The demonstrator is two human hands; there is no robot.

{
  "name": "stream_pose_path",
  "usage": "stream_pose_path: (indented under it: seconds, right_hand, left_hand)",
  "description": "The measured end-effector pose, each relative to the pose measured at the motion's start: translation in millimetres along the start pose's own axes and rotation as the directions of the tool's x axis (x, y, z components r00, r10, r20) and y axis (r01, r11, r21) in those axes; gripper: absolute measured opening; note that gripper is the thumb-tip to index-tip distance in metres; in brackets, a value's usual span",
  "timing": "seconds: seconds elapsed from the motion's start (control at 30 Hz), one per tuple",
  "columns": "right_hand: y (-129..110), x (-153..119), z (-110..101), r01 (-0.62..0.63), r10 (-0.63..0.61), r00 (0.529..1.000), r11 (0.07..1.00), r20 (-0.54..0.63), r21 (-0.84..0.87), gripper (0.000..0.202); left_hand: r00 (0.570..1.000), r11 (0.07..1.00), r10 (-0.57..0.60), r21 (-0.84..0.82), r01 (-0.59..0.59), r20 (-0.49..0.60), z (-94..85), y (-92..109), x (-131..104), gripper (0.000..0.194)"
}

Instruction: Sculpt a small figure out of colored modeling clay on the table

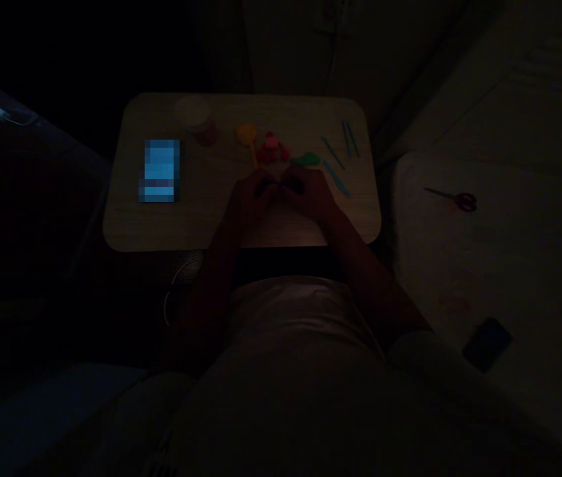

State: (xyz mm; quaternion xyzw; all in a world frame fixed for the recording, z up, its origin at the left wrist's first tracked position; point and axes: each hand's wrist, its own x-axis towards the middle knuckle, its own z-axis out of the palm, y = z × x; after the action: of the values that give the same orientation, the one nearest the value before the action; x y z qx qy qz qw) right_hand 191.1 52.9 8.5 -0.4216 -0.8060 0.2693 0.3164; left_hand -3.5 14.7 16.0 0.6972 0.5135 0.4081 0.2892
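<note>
In dim light, my left hand (251, 195) and my right hand (311, 191) meet over the small wooden table (191, 222). The fingers of both are curled, with tips pressed together; whatever they hold is too dark to make out. Just beyond them lie a red shape with a pinkish top (272, 143), an orange piece on a thin stick (246, 134) and a green rounded piece (307, 159). Nearest to my right hand is a light-blue plastic knife (337, 179), beside a thin blue stick (333, 152).
A lit screen (160, 170) lies at the table's left, near a clear tub (194, 114). Two blue sticks (350, 138) are at the far right. On the pale surface to the right are scissors (460, 200) and a dark flat object (488, 344).
</note>
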Motion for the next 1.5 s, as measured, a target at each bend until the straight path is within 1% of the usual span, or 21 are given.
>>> stream_pose_path:
  seconds: [0.23, 0.5, 0.7, 1.07, 1.5]
  right_hand:
    - [-1.1, 0.1, -0.2, -0.001, 0.001, 1.000, 1.000, -0.024, 0.005, 0.027]
    - [-0.9, 0.0, 0.2, -0.024, 0.024, 1.000, 0.999, 0.005, -0.022, 0.021]
    - [-0.4, 0.2, 0.0, 0.006, -0.006, 1.000, 1.000, -0.011, -0.002, 0.024]
    - [-1.6, 0.6, -0.1, -0.006, 0.007, 1.000, 1.000, -0.026, 0.009, 0.025]
    - [0.0, 0.1, 0.2, -0.016, 0.016, 1.000, 1.000, 0.005, -0.006, 0.024]
  left_hand:
    - [1.000, 1.000, 0.016, 0.002, -0.016, -0.013, 0.5, -1.9, 0.6, 0.017]
    - [1.000, 1.000, 0.009, 0.011, -0.009, -0.015, 1.0, -2.1, 0.8, 0.015]
    - [1.000, 1.000, 0.008, 0.005, -0.008, -0.007, 0.5, -1.1, 0.1, 0.016]
    - [1.000, 1.000, 0.013, 0.005, -0.012, -0.011, 0.6, -1.8, 0.9, 0.010]
    - [1.000, 1.000, 0.012, -0.001, -0.012, -0.010, 1.3, -3.3, 0.1, 0.018]
